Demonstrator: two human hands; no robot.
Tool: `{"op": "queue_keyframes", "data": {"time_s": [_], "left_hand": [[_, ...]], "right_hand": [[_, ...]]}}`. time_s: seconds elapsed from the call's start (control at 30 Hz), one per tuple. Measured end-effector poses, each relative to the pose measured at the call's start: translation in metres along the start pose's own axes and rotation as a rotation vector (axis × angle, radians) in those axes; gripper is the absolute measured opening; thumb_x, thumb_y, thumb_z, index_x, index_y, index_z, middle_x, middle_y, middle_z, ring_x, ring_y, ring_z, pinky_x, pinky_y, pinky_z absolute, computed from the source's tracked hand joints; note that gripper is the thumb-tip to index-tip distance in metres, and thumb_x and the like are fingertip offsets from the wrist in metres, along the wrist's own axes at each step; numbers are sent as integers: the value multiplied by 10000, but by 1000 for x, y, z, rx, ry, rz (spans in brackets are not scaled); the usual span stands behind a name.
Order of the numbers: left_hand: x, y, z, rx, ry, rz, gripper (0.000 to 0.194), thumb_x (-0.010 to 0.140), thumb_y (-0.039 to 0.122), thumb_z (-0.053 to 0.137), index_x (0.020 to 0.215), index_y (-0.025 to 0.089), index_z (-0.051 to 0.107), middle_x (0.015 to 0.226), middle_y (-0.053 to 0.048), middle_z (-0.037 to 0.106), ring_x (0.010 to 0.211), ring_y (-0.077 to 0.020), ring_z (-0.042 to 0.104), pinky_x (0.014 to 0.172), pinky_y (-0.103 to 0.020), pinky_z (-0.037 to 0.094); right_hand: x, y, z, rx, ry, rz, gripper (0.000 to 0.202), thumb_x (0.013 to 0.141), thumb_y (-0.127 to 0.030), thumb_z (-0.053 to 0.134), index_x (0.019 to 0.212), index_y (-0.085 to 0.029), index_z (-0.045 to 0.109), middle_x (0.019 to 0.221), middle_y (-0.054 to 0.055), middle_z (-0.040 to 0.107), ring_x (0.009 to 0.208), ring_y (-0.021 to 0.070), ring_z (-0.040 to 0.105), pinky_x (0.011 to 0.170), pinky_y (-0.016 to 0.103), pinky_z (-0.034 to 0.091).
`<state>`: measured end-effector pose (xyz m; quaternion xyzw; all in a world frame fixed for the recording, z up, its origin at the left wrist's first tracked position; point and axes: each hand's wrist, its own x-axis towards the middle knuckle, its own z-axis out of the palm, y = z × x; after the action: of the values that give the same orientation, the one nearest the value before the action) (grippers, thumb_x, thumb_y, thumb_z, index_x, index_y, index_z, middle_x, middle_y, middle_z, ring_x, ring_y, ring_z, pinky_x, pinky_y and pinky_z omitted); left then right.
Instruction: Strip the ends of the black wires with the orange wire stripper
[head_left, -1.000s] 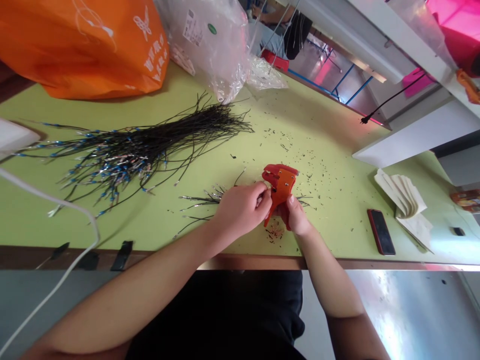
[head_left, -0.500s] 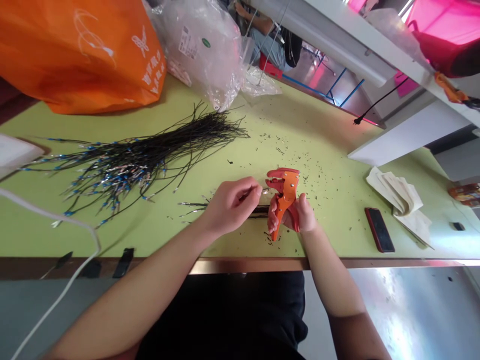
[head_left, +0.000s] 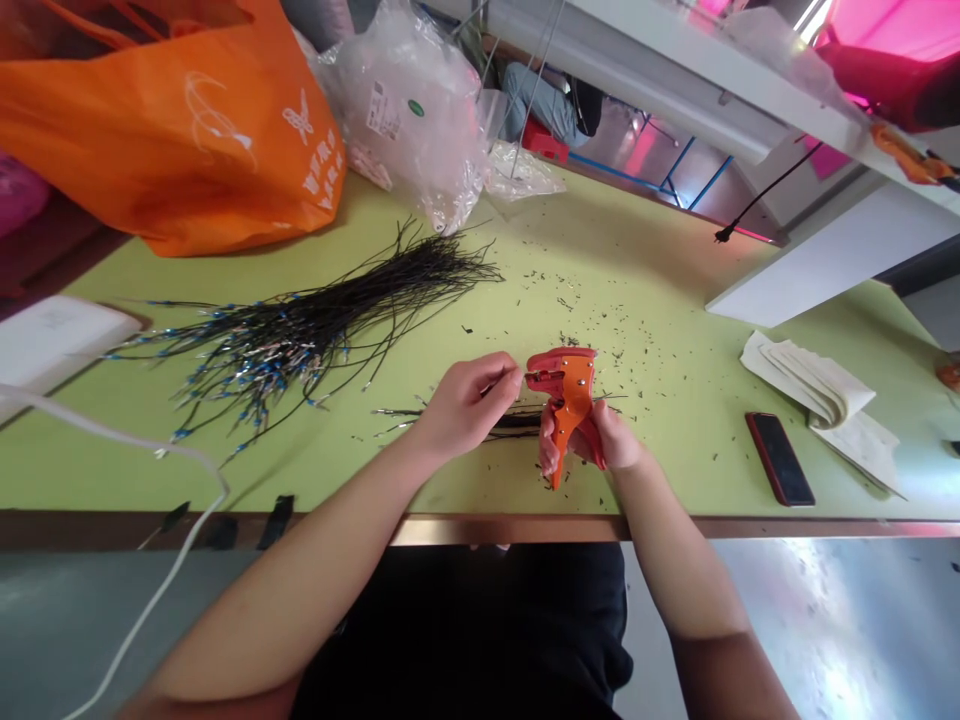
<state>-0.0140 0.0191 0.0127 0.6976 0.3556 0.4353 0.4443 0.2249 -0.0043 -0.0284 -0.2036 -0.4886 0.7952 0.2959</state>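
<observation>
Gripping orange stripper (head_left: 566,395), thin wire (head_left: 501,380)

stripper (head_left: 568,395): orange and red plastic, smooth, slightly glossy
wires (head_left: 300,330): black matt sheath, shiny metal tips, blue plastic sleeves
table (head_left: 660,290): smooth matt yellow-green top, scattered with dark specks
orange bag (head_left: 187,130): matt cloth-like weave, white print
clear bag (head_left: 412,110): thin crinkled glossy plastic
phone (head_left: 780,458): glossy dark screen
paper stack (head_left: 814,380): matt off-white sheets
</observation>
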Motion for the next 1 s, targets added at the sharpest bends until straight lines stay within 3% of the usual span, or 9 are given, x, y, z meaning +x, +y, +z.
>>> {"op": "queue_keyframes", "data": {"time_s": [0.2, 0.53, 1.0], "left_hand": [[0, -2, -1, -7, -30, -18, 362, 1005, 383, 481, 684, 217, 463, 577, 56, 369, 510, -108, 318, 516, -267, 280], [3, -4, -5, -10, -94, -77, 368, 1001, 445, 478, 712, 217, 484, 584, 59, 389, 511, -111, 333, 524, -270, 277], [4, -8, -5, 22, -65, -119, 424, 1010, 533, 478, 739, 210, 531, 565, 56, 389, 519, -123, 360, 533, -267, 288]], "right_hand": [[0, 1, 3, -10, 53, -12, 587, 971, -716, 532, 1093, -152, 641, 827, 48, 694, 755, 196, 730, 665, 330, 608], [1, -3, 7, -25, 84, 29, 548, 973, -691, 562, 1039, -149, 615, 773, 24, 670, 702, 172, 717, 621, 299, 601], [7, -1, 14, -32, 185, 1, 480, 959, -650, 622, 941, -170, 630, 644, -25, 625, 571, 143, 658, 582, 295, 609]]}}
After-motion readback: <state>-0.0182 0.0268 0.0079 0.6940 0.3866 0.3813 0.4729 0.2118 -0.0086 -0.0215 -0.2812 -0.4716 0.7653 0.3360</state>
